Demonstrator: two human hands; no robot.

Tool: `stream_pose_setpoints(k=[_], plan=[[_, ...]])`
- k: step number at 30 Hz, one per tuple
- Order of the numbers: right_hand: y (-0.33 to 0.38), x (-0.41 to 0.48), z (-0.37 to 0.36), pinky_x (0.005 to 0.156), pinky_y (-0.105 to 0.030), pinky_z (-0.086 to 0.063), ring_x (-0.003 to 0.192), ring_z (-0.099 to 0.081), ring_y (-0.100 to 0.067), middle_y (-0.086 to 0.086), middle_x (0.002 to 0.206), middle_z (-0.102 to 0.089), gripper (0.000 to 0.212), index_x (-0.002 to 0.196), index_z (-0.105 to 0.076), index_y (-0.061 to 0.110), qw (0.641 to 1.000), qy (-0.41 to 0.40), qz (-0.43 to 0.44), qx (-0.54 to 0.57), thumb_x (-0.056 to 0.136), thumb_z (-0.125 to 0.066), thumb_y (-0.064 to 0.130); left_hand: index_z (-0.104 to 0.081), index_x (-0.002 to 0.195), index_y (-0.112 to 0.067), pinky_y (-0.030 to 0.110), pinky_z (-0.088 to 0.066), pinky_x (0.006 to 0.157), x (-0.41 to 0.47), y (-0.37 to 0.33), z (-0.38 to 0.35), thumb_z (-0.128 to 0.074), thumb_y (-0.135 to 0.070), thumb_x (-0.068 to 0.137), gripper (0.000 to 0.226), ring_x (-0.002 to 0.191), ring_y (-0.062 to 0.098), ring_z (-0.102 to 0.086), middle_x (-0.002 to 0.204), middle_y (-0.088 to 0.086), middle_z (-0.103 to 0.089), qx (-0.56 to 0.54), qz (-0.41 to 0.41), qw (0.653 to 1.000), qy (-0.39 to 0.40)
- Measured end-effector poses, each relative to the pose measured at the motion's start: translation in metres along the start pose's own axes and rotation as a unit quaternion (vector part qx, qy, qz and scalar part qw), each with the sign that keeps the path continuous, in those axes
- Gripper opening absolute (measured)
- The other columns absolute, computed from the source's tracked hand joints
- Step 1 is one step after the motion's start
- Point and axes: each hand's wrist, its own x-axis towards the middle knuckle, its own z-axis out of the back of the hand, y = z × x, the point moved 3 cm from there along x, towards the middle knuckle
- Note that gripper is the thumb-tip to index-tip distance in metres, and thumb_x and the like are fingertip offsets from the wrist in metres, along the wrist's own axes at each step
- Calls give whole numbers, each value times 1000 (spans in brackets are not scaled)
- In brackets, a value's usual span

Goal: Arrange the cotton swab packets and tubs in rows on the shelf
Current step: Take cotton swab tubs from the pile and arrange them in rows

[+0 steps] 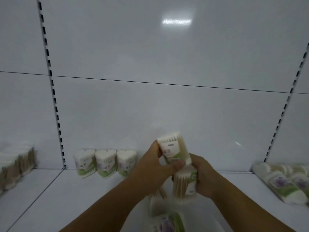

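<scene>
Here, left hand [154,166] gripping upper packet [173,148], right hand [204,174] lower packet [184,185], both roughly upright

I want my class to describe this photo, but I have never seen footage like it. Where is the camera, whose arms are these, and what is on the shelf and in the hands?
No machine is involved. The single picture comes from a camera worn on a person's head, looking forward and down, so the two bare arms are the wearer's own. The left hand grips an upright packet of cotton swabs. The right hand grips a second packet just below it. On the white shelf, three heart-shaped tubs stand side by side near the back wall. A wrapped bundle lies on its side at the right, and another bundle sits in the neighbouring bay at the left. More packets lie blurred at the bottom edge.
</scene>
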Motion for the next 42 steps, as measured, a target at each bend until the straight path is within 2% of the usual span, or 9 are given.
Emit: stream_pose_setpoints(k=[4,9,13,17,22,26,32,38,42], plan=[[-12,12,5,65,-33,-55,76,-69,-23,-10,91,-73,46,92,-78,18,998,-59,1,4,82,-49,53,-46,126,-21,18,-54,64,18,8,9,-81,-4,69,69,83,5,-70,98,-3,-69,-62,-13,994,-84],[-10,13,30,60,-32,-46,59,-58,-19,-8,71,-58,34,85,-56,14,989,-129,61,35,62,-69,35,-31,125,-52,6,-48,64,33,5,45,-85,-31,66,82,90,1,-63,113,-14,-56,146,-81,975,-143],[-3,13,33,62,-38,-49,68,-60,-23,-13,78,-62,32,93,-58,7,988,-112,98,51,62,-62,14,-45,126,-32,20,-38,82,38,15,49,-85,-40,63,75,98,11,-47,117,-7,-51,427,-98,887,-150],[-3,12,39,76,-41,-46,75,-60,-24,-11,78,-64,26,91,-66,6,981,-127,130,69,69,-62,19,-49,121,-24,27,-41,82,39,34,38,-80,-34,68,62,102,19,-49,126,-1,-41,511,-82,851,-92],[-3,14,41,64,-28,-57,76,-67,-19,-9,88,-71,28,96,-67,7,968,-118,111,191,75,-59,22,-43,121,-27,33,-29,86,48,42,33,-66,-61,70,66,110,20,-43,127,-4,-40,670,-64,734,-88],[-3,13,43,75,-34,-58,82,-71,-21,-16,96,-72,29,98,-67,2,960,-92,99,244,71,-63,11,-48,119,-26,34,-28,87,51,48,34,-53,-69,77,60,111,20,-44,122,-5,-48,696,-42,713,-72],[-12,16,50,68,-21,-53,78,-67,-13,-7,90,-73,37,96,-67,6,981,-128,124,82,66,-69,28,-59,115,-30,34,-28,88,46,42,44,-37,-58,93,42,112,17,-49,116,-10,-61,677,-51,731,-70],[-26,17,50,71,-26,-54,84,-68,-15,-4,92,-71,67,98,-59,15,947,-216,148,-187,42,-83,45,-56,127,-30,29,-24,91,31,33,53,-58,-35,89,38,122,14,-41,126,-11,-58,570,-74,816,-58],[-40,22,46,75,-23,-49,90,-62,1,13,96,-66,51,93,-53,34,896,-219,140,-361,56,-82,54,-69,99,-25,8,-31,75,6,24,49,-63,-13,80,24,84,-4,-50,89,-24,-55,430,-161,883,-96]])
